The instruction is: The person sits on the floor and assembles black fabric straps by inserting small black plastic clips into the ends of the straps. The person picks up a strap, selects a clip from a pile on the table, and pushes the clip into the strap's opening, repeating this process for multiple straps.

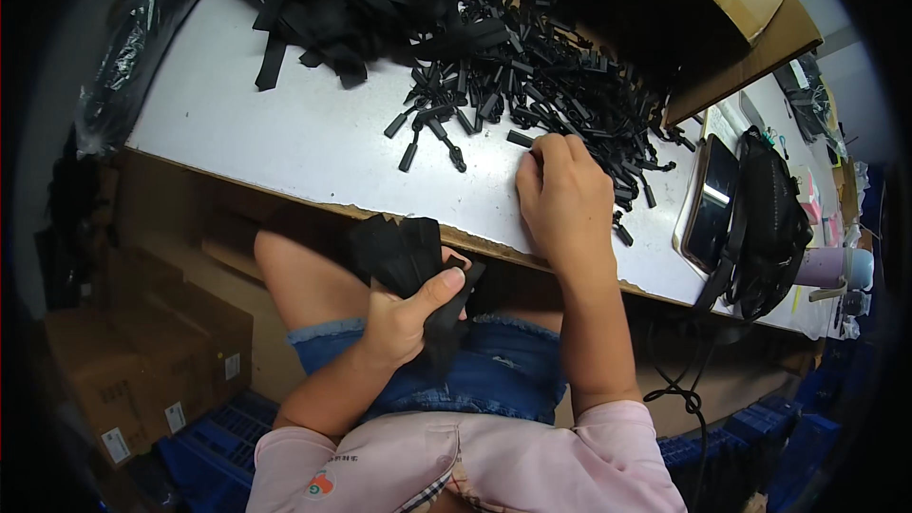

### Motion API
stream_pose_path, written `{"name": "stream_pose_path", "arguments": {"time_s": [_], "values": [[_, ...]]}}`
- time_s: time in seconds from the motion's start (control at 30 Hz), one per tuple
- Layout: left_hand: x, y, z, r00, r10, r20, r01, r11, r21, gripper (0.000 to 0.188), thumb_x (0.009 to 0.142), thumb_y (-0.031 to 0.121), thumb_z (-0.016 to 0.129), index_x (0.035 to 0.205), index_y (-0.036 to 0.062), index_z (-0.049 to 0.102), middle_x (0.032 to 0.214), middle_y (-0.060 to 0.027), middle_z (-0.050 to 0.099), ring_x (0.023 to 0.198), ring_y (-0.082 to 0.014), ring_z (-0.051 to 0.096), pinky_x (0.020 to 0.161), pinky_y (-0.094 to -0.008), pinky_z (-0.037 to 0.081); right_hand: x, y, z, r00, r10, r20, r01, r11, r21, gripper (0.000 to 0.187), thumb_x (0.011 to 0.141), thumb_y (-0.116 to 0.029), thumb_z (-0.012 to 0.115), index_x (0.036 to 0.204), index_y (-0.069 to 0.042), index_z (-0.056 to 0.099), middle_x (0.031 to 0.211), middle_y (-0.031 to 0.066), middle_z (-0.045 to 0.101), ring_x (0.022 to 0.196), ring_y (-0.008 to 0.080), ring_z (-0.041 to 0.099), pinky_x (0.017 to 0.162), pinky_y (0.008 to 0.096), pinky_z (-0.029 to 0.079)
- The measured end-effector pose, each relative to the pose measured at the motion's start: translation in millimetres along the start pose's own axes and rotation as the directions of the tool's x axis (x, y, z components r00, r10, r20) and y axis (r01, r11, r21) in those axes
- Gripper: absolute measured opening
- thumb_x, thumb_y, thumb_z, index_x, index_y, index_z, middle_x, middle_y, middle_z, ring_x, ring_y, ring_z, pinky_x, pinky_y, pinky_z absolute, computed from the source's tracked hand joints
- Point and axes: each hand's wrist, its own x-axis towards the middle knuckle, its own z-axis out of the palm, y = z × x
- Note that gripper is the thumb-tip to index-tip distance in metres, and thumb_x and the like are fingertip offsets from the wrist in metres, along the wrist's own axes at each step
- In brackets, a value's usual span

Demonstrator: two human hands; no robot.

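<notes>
Right hand (566,198) rests fingers-down on the worktop's black plastic toggles (560,85), grip unclear; left hand (410,312) clutches black straps (404,252) below.

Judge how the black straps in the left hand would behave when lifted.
Probably floppy: the straps bend and droop around the left hand. Likely light, since one hand grips a whole bunch. Loose ends may slip out.

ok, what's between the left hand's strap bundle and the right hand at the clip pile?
Head view: between the black strap bundle in the left hand and the right hand lies only the white table's worn front edge; no loose parts.
</notes>
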Motion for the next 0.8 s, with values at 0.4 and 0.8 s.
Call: {"name": "stream_pose_path", "arguments": {"time_s": [0.4,0.8], "values": [[5.7,-3.9,8.7,0.934,0.286,0.213,-0.34,0.896,0.287,0.009,0.077,0.001,0.056,0.085,-0.0013,0.057,0.076,-0.0036,0.056,0.066,-0.0081,0.05,0.06,-0.0203,0.042,-66.3,-22.7,-22.1,0.985,0.143,0.102,-0.159,0.487,0.859,0.01,0.068,0.004,0.062,0.077,0.001,0.058,0.073,0.0103,0.06,0.061,0.0153,0.058,0.054,0.0224,0.045],[-0.5,-10.1,6.9,0.919,0.347,0.188,-0.39,0.734,0.556,0.006,0.075,0.0,0.057,0.081,0.0002,0.057,0.073,-0.0039,0.057,0.066,-0.0077,0.052,0.06,-0.0214,0.042,-75.9,-20.9,-21.0,0.981,0.155,0.119,-0.177,0.447,0.877,0.011,0.068,0.006,0.061,0.078,0.003,0.058,0.077,0.0121,0.059,0.06,0.0139,0.056,0.053,0.0215,0.045]]}}
